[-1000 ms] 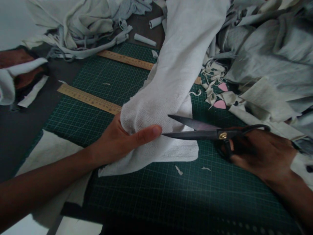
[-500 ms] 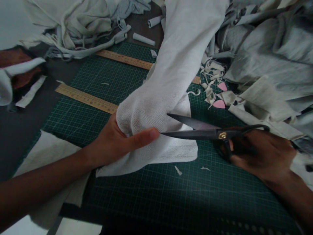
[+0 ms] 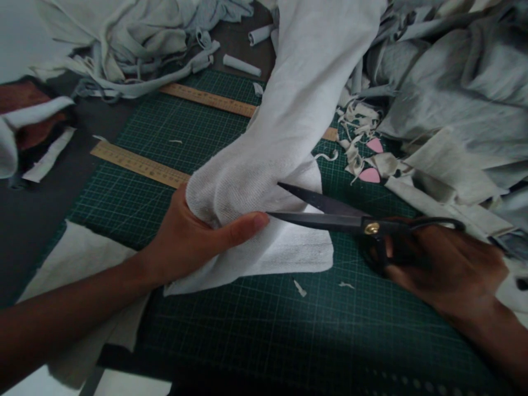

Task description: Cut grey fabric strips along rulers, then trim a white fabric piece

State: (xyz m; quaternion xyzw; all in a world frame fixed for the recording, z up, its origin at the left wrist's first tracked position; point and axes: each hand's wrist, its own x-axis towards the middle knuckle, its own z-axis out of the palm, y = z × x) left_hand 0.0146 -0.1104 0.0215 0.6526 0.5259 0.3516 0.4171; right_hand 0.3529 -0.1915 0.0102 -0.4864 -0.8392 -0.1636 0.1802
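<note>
A long piece of white fabric (image 3: 305,93) runs down from the top of the view, its lower end bunched over the cutting mat. My left hand (image 3: 202,236) is closed on that bunched end, thumb on top and the other fingers hidden beneath. In my right hand (image 3: 449,269) is a pair of black scissors (image 3: 330,214) with a brass-coloured pivot. Their blades stand apart and point left over the cloth. The lower blade's tip lies right by my left thumb; whether it touches cannot be made out.
Under the cloth lies a green gridded cutting mat (image 3: 264,335). Two wooden rulers, one nearer (image 3: 140,165) and one farther (image 3: 206,99), cross it. Fabric heaps rise at back left (image 3: 136,44) and right (image 3: 454,82). Scraps and pink pieces (image 3: 370,175) lie right of centre.
My left hand and the bunched cloth edge have shifted slightly left. The scissor tips are a little higher, and my right hand has moved slightly right. The blades remain apart.
</note>
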